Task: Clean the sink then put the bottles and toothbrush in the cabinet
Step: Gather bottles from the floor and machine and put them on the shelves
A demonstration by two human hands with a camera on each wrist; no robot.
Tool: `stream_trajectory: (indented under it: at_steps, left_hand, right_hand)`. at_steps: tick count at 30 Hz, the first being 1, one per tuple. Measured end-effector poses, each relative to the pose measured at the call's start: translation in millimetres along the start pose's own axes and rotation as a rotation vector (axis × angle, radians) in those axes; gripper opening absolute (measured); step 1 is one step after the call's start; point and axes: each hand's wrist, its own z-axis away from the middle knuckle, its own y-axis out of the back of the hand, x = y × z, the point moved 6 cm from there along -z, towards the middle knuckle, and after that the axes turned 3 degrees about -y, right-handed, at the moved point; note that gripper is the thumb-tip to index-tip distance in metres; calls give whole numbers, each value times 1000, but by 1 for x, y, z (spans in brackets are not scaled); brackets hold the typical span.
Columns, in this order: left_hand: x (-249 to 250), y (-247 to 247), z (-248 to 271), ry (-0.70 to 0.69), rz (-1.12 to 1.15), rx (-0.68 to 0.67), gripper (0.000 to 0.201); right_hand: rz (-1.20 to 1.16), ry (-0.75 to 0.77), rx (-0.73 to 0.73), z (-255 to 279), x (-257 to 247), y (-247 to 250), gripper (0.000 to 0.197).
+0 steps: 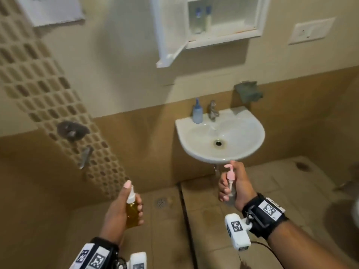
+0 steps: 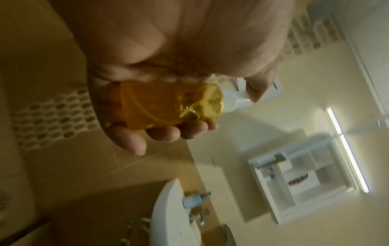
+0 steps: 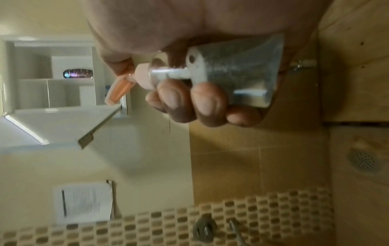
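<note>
Head view: left hand [image 1: 118, 208] curled around yellow spray bottle [image 1: 132, 210], grip closed on its body, forefinger on the white nozzle. Right hand [image 1: 236, 186] wrapped around clear pump bottle [image 1: 231, 191] with pink pump, just below the sink [image 1: 242, 152] front rim. Blue bottle [image 1: 197, 112] upright on sink ledge beside tap [image 1: 213, 110]. Cabinet [image 1: 260, 20] above, door open, two bottles [image 1: 203, 19] inside.

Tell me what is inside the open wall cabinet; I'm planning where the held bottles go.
The wall cabinet holds two small blue-capped bottles standing at the left of its lower shelf. The wrist views show a dark oval thing on an upper shelf. The open door hides nothing inside.
</note>
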Motion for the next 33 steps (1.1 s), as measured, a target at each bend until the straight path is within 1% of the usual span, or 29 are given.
stream_trajectory:
  at_steps: [1,3,6,8,9,12,15,16,19,23,26,28,30,33]
  left_hand:
    - [6,-39,-26,6,-13,-38,63]
    - [21,-105,-60,-1,-15,-96,62]
    - [53,-211,-115,-2,-21,-192,63]
    - [80,-265,-135,-3,-11,-245,65]
    - [97,-295,-147,-7,10,-276,64]
    - [142,-362,-176,-17,17,-335,64]
    - [188,-411,-208,-31,46,-377,68]
    - [208,-426,-220,-61,63,-392,69]
    - [250,-455,-249,-209,57,-437,68]
    - [308,-472,-278,-362,35,-463,63]
    - [353,-472,-305,-480,27,-432,62]
    - [377,-468,-321,-571,7,-402,49]
    - [398,-460,-336,-650,-3,-337,36]
    - [432,-447,-346,-742,-1,-258,36]
  right_hand:
    - [-16,18,17,-15,-20,22,68]
    - [-20,49,39,-34,-54,50,68]
    - [-13,99,93,-61,-124,97,69]
    - [11,129,121,-71,-170,113,70]
    - [22,160,127,-77,-201,121,71]
    - [81,264,142,-92,-276,131,72]
    - [93,361,156,-113,-338,129,71]
    - [103,405,166,-120,-361,125,69]
    - [170,477,165,-133,-411,110,71]
    - [248,534,133,-146,-469,81,71]
    - [328,581,118,-163,-514,53,75]
    - [348,625,90,-173,-537,36,75]
    - [349,652,38,-184,-554,15,73]
    - [302,679,-43,-201,-576,-18,68]
